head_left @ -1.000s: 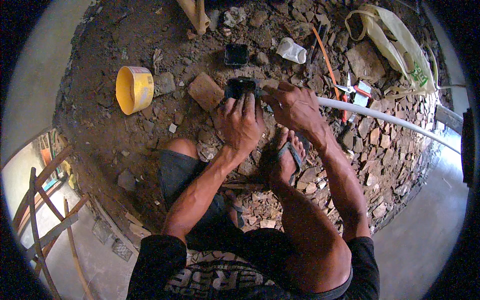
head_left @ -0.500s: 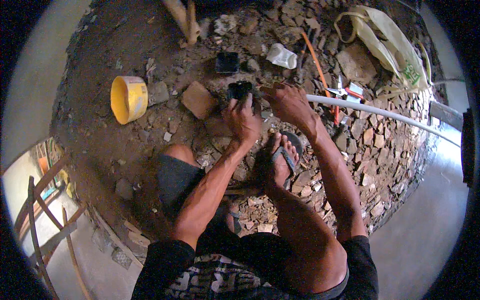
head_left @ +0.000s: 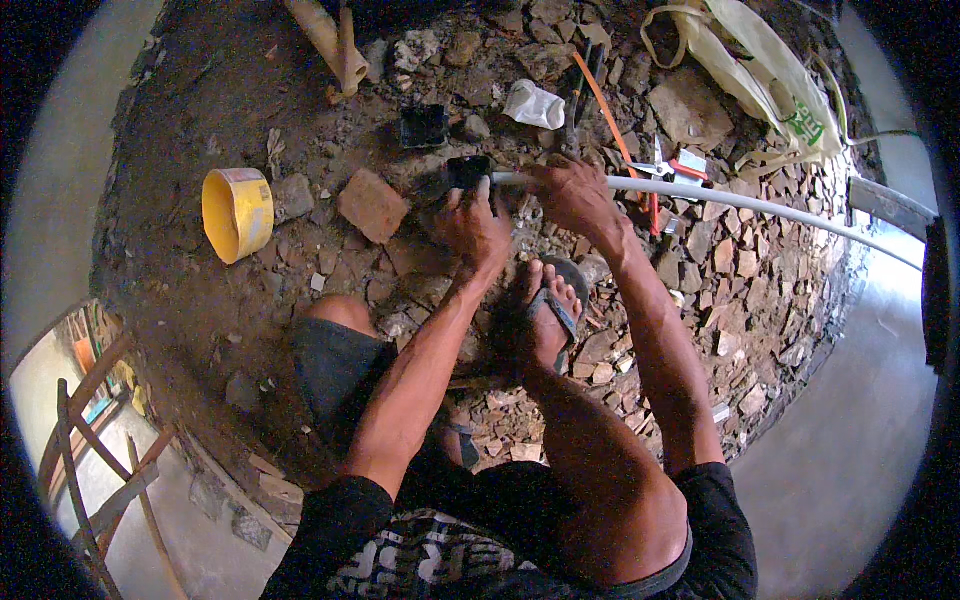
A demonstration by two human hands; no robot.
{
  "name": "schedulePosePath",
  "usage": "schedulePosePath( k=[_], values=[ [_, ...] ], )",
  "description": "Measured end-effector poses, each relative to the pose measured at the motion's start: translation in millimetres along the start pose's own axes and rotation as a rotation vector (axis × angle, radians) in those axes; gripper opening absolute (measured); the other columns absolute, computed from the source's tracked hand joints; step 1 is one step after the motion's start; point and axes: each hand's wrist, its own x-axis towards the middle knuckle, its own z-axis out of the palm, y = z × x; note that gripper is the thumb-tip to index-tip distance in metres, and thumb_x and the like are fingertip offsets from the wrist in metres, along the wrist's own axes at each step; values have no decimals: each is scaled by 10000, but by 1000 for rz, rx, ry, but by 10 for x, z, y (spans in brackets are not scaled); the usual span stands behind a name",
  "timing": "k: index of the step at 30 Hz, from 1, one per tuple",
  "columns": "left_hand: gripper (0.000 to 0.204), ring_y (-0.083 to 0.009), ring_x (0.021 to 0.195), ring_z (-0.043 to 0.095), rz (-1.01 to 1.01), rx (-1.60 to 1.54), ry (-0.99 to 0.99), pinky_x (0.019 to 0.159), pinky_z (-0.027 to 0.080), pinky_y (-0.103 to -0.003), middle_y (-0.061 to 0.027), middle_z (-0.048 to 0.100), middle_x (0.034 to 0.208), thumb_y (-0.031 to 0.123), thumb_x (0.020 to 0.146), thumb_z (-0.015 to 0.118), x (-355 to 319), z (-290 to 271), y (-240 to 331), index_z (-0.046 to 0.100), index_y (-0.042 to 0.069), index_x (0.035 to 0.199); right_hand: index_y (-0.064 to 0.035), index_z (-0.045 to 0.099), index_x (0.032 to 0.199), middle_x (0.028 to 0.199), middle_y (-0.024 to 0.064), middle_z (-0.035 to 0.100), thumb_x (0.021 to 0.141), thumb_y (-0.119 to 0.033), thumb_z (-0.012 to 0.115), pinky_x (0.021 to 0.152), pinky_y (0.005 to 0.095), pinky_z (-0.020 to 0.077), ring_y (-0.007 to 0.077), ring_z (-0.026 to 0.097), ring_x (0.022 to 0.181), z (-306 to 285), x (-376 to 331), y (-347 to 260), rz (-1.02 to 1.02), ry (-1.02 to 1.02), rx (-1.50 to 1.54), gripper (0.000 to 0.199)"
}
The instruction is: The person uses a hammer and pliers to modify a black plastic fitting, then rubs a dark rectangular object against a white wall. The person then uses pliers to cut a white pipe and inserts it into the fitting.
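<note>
Pipe of slim white plastic (head_left: 740, 200), its end at the small square black plastic box (head_left: 467, 168), seemed light, springy and smooth, best held near that end. My right hand (head_left: 578, 195) was wrapped round it; my left hand (head_left: 475, 228) touched the box, grip unclear. 1 pair of red-handled metal snips (head_left: 656, 168) lay beneath the pipe, a likely snag.

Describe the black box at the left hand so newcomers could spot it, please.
Follow the long white pipe leftward across the rubble, through the right hand. At its left end sits a black box, with the left hand on it. A similar box lies up-left, but only this one is touched.
</note>
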Motion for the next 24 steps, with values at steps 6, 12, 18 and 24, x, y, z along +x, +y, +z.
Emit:
schedulePosePath(
  k=[6,12,18,24],
  values=[
    [379,-379,1145,527,-31,-82,-70,915,419,-515,-178,677,1019,198,858,688,59,-223,228,664,51,1206,-129,700,1172,1190,117,662,769,-183,736,1009,426,400,319,562,1166,-258,-273,115,6,151,55,408],
    [427,-357,1223,481,-86,-51,-40,999,340,-578,-134,680,1138,298,900,649,-29,-111,145,622,99,1276,-118,675,1204,1218,82,622,777,-158,739,1057,449,337,293,503,1233,-271,-456,67,29,292,-36,433],
    [479,-399,1153,516,-5,-40,-13,1037,394,-473,-188,661,1113,228,856,718,-32,-33,2,599,78,1295,-133,680,1202,1222,80,618,784,-167,726,1033,453,350,297,516,1204,-160,-480,31,22,315,-38,421],
    [427,-359,1098,554,119,-18,16,978,431,-453,-156,687,1076,188,857,702,26,-212,132,615,20,1240,-129,659,1197,1146,108,647,788,-140,676,1009,521,354,319,579,1104,226,-293,71,-28,307,-55,409]
  ],
)
